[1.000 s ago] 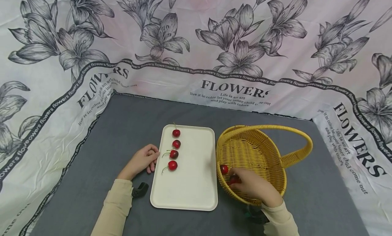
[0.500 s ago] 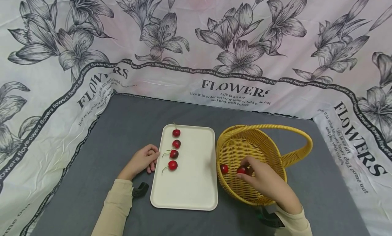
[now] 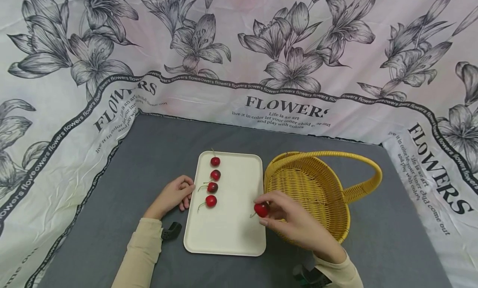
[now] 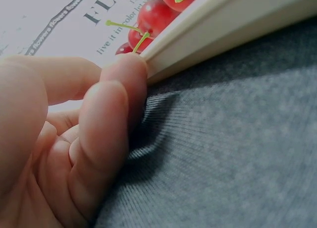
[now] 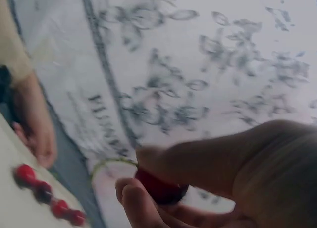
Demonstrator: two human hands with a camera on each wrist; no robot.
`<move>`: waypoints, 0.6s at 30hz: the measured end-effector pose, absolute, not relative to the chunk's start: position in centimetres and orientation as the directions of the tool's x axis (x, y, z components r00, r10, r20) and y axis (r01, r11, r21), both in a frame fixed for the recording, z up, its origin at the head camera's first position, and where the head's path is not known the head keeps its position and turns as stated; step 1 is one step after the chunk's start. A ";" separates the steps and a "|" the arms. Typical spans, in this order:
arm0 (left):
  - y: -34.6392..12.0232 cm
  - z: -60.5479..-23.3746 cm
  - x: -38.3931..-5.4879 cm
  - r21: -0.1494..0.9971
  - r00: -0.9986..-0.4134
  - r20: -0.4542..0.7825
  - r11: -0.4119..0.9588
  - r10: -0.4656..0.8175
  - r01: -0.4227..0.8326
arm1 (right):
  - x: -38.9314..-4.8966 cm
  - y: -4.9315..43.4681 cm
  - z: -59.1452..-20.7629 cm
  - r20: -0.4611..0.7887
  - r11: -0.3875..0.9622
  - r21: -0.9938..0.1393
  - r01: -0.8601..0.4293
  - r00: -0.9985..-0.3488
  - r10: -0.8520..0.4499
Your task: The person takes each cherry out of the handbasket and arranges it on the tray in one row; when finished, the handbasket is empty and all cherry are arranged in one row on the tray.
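Observation:
My right hand [image 3: 293, 219] pinches a dark red cherry [image 3: 261, 209] with a thin green stem between thumb and fingers. It is over the right edge of the cream tray [image 3: 239, 234], with the wrist across the front of the yellow wicker basket [image 3: 306, 180]. In the right wrist view the held cherry [image 5: 161, 188] shows its stem curving left. On the tray's left side several cherries [image 3: 210, 201] form a column. My left hand [image 3: 172, 196] rests beside the tray, fingers loosely bent; in the left wrist view its fingertips [image 4: 126, 69] are right at the tray's rim [image 4: 198, 37].
The basket's tall arched handle [image 3: 367, 184] leans out to the right. A dark grey cloth [image 3: 168, 147] covers the table. Behind and at both sides hangs white fabric [image 3: 209, 97] printed with flowers and lettering. Each wrist wears a black band [image 3: 171, 230].
My right hand has lifted a cherry out of the basket and carried it left to the tray's right edge. The other cherry seen in the basket is now hidden. My left hand stays still.

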State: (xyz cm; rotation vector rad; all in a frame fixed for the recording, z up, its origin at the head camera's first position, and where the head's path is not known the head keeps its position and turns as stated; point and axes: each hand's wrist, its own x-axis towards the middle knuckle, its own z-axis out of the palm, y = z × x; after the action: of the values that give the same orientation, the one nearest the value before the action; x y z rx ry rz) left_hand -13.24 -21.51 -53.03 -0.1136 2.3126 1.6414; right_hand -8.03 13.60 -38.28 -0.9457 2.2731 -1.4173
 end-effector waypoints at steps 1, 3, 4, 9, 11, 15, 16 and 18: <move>-21.5 -53.1 -13.3 0.909 -0.951 -0.288 0.344 0.111 -0.235 | -8.1 13.0 -38.7 0.075 0.297 -0.886 -0.356 -0.742 -0.667; -21.6 -53.1 -13.3 0.910 -0.951 -0.286 0.343 0.115 -0.232 | -8.2 11.8 -39.6 0.035 0.310 -0.897 -0.314 -0.750 -0.660; -21.5 -53.0 -13.3 0.911 -0.951 -0.286 0.341 0.118 -0.232 | -8.2 11.2 -40.0 0.014 0.318 -0.902 -0.292 -0.756 -0.654; -21.6 -52.9 -13.4 0.910 -0.952 -0.282 0.347 0.120 -0.226 | -8.0 7.6 -42.6 -0.134 0.348 -0.932 -0.101 -0.796 -0.590; -21.7 -52.9 -13.3 0.908 -0.952 -0.283 0.350 0.113 -0.229 | -7.9 6.1 -43.8 -0.182 0.360 -0.932 -0.039 -0.808 -0.560; -21.8 -53.0 -13.3 0.908 -0.952 -0.286 0.347 0.110 -0.233 | -7.8 3.6 -45.9 -0.201 0.424 -0.905 -0.043 -0.835 -0.513; -21.7 -53.0 -13.3 0.909 -0.951 -0.287 0.345 0.114 -0.233 | -7.8 3.2 -46.4 -0.189 0.444 -0.893 -0.066 -0.842 -0.505; -21.7 -53.1 -13.3 0.912 -0.951 -0.283 0.341 0.120 -0.228 | -7.8 2.5 -47.4 -0.158 0.489 -0.864 -0.119 -0.859 -0.488</move>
State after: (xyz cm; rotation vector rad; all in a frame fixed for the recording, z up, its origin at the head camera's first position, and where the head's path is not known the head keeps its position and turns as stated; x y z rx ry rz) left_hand -13.33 -21.69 -53.13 -0.0964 2.3086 1.6448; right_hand -7.82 2.52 -47.37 -0.5054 2.3550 -1.3236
